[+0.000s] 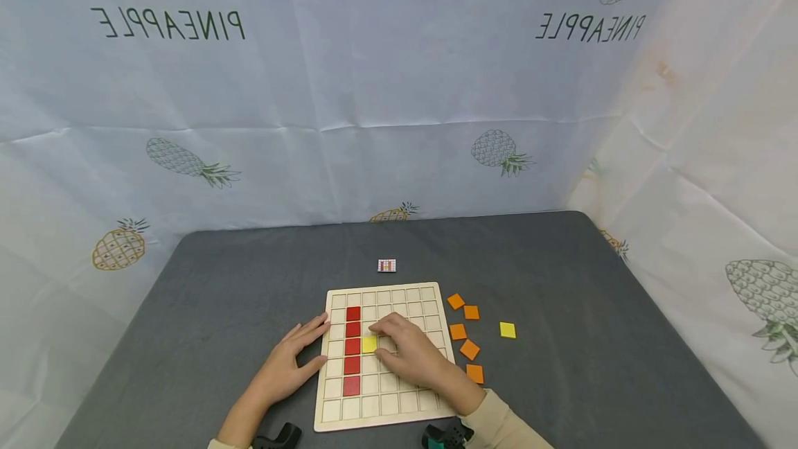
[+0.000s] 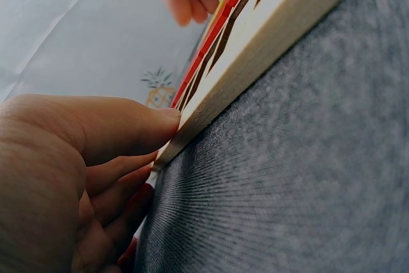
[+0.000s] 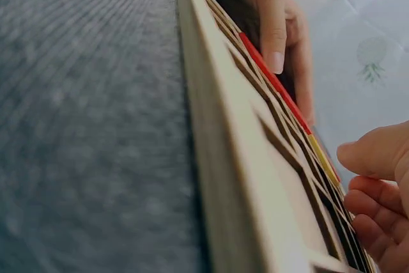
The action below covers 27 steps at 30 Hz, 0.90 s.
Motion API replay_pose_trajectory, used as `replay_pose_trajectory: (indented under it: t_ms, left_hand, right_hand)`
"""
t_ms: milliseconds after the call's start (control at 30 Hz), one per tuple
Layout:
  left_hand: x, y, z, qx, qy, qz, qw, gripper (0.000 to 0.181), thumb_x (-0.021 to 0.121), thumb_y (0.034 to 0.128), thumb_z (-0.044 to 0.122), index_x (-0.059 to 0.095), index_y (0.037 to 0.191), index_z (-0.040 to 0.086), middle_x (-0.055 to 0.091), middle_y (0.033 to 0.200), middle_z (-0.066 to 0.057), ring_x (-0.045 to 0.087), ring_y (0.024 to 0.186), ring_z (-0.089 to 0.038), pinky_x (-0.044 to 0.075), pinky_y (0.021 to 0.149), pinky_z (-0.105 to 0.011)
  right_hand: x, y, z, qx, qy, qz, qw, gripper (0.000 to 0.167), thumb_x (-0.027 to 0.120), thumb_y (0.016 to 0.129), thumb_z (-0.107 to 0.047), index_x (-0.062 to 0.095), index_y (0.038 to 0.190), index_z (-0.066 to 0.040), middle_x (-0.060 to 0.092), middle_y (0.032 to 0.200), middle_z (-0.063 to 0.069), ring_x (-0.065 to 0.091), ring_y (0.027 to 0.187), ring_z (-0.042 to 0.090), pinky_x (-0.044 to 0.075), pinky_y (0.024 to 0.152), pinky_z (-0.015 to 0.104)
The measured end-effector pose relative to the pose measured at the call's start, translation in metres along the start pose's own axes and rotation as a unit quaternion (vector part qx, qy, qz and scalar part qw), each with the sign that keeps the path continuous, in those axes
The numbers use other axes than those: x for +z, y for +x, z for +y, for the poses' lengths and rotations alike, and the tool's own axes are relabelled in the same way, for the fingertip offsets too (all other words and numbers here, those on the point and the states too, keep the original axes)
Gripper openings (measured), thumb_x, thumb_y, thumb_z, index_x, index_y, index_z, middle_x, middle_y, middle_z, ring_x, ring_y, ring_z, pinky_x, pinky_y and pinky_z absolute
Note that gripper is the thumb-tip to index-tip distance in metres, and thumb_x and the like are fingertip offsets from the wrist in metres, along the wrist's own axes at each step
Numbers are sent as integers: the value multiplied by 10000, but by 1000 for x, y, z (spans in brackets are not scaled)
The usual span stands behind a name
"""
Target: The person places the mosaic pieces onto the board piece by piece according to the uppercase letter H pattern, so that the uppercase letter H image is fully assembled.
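A pale wooden grid board (image 1: 399,404) lies on the dark table. Down one of its columns runs a line of several red square tiles (image 1: 352,346). One yellow tile (image 1: 369,344) sits in a cell just right of the red line. My left hand (image 1: 288,364) rests against the board's left edge, fingers extended and thumb apart; in the left wrist view its thumb (image 2: 137,126) touches the wooden rim. Over the board, my right hand (image 1: 408,352) hovers beside the yellow tile with fingers bent loosely. In the right wrist view nothing shows between its thumb and fingers.
Several orange tiles (image 1: 470,349) lie scattered along the board's right side. Farther right is another yellow tile (image 1: 508,330). A small card with a coloured pattern (image 1: 386,265) lies beyond the board. Pineapple-print cloth (image 1: 386,89) hangs behind the table.
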State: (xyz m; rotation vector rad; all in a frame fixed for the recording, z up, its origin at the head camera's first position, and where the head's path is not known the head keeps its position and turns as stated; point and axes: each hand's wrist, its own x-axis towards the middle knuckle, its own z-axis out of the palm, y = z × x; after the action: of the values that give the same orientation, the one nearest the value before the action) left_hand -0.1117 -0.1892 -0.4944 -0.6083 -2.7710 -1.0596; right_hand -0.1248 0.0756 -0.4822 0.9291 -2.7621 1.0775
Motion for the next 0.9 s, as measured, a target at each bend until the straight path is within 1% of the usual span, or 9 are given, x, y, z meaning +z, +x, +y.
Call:
replay_pose_trajectory:
  t_ms: [100, 300, 500, 567, 700, 767, 833, 900]
  left_hand:
    - [0, 0, 0, 0, -5, -4, 10000, 542, 705, 839, 306, 578, 1324, 101, 498, 1424, -44, 471, 1298, -309, 133, 1132, -118]
    - [0, -1, 0, -33, -37, -1, 10000, 544, 711, 835, 300, 580, 1321, 93, 497, 1424, -45, 469, 1299, -314, 127, 1128, -104]
    - [0, -1, 1, -119, 17, 0, 9999, 548, 711, 834, 321, 584, 1317, 97, 491, 1429, -36, 462, 1309, -302, 169, 1140, -204]
    - [0, -1, 1, -138, 17, 10, 9999, 548, 712, 833, 320, 585, 1316, 97, 492, 1429, -36, 462, 1310, -299, 178, 1138, -227]
    - [0, -1, 1, -153, 27, 26, 9999, 548, 714, 829, 316, 586, 1314, 96, 494, 1427, -38, 463, 1310, -296, 203, 1130, -288]
    - [0, -1, 1, -152, 32, 12, 9999, 549, 712, 832, 318, 583, 1318, 97, 492, 1429, -36, 461, 1311, -297, 209, 1125, -310]
    - [0, 0, 0, -144, 12, 3, 9999, 549, 709, 835, 320, 581, 1321, 99, 490, 1431, -35, 459, 1313, -297, 204, 1128, -297]
    - [0, 0, 0, -123, -3, 1, 9999, 547, 705, 839, 320, 579, 1324, 101, 488, 1432, -35, 458, 1313, -300, 187, 1136, -251]
  right_hand:
    - [-5, 0, -2, 89, 10, 17, 10000, 349, 637, 889, -192, 612, 1231, -128, 593, 1168, -42, 582, 1080, 90, 516, 943, 271]
    - [-17, -4, 0, 267, 115, 92, 9995, 354, 642, 898, -200, 606, 1241, -121, 590, 1193, -32, 592, 1046, 111, 536, 885, 261]
    - [-30, -15, 10, 269, 216, 358, 9988, 353, 660, 884, -158, 615, 1229, -97, 601, 1187, -17, 595, 1041, 142, 549, 859, 282]
    - [-35, -20, 15, 266, 202, 465, 9984, 350, 674, 875, -148, 622, 1218, -94, 611, 1178, -11, 601, 1038, 143, 553, 857, 291]
    - [-48, -36, 25, 396, 153, 642, 9970, 349, 696, 858, -140, 633, 1199, -98, 621, 1158, -14, 607, 1016, 140, 553, 847, 312]
    - [-55, -45, 31, 459, 33, 776, 9959, 361, 712, 844, -141, 635, 1195, -108, 626, 1152, -17, 611, 1007, 138, 554, 840, 319]
    - [-64, -54, 38, 529, -24, 919, 9944, 374, 726, 829, -131, 638, 1192, -108, 630, 1142, -10, 618, 983, 148, 559, 811, 321]
    - [-73, -64, 45, 632, -104, 1054, 9924, 391, 738, 816, -121, 639, 1194, -112, 631, 1133, -10, 623, 965, 156, 565, 790, 320]
